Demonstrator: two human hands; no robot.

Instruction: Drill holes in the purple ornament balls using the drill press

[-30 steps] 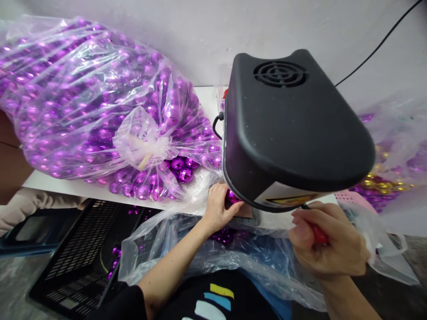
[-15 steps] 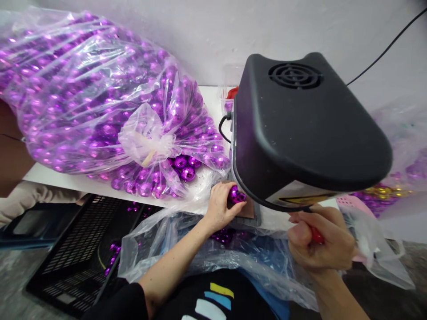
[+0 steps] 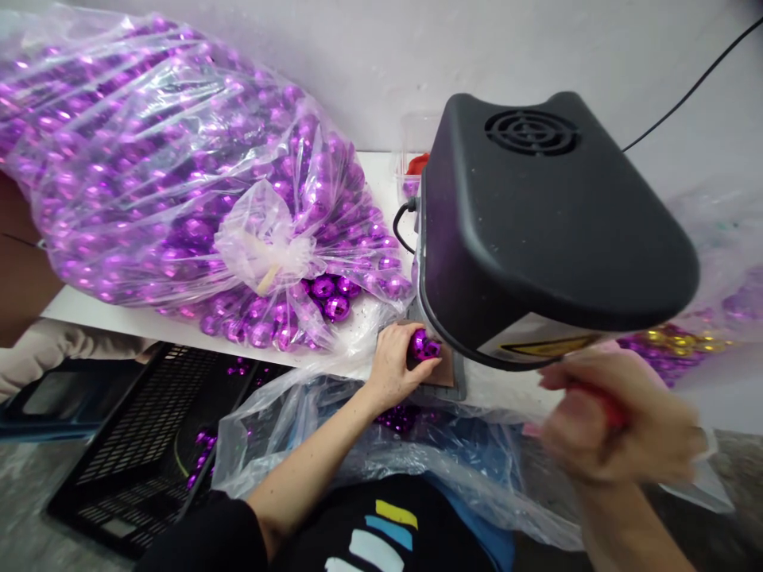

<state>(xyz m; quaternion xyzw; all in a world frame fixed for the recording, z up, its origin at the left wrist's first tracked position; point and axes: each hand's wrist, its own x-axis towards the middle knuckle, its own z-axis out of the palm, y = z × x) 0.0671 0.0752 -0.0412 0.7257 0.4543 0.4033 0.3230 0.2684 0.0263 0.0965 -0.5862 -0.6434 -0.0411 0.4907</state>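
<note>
1. Since the frame a half-second back, right hand [image 3: 620, 425] has shifted rightward and slightly up; it now shows motion blur. Left hand [image 3: 398, 365] sits at nearly the same spot.
2. Right hand: fist wrapped around a red-handled lever [image 3: 602, 405]; only a short red strip shows between thumb and fingers.
3. Left hand: fingers pinched around a small shiny purple faceted ball [image 3: 422, 345], pressed under the front edge of the black plastic machine housing with a round vent grille [image 3: 554, 230].
4. Ball location: at the machine's base, just above a small brown plate [image 3: 442, 376] on the white table [image 3: 149, 327].
5. Large clear plastic bag packed with purple balls [image 3: 167, 183] lies on the table left of the machine, neck knotted.
6. Open clear plastic bag [image 3: 334, 437] hangs below the table edge, across the person's lap, with purple balls inside.
7. Black perforated plastic crate [image 3: 137, 445] stands on the floor, lower left.
</note>
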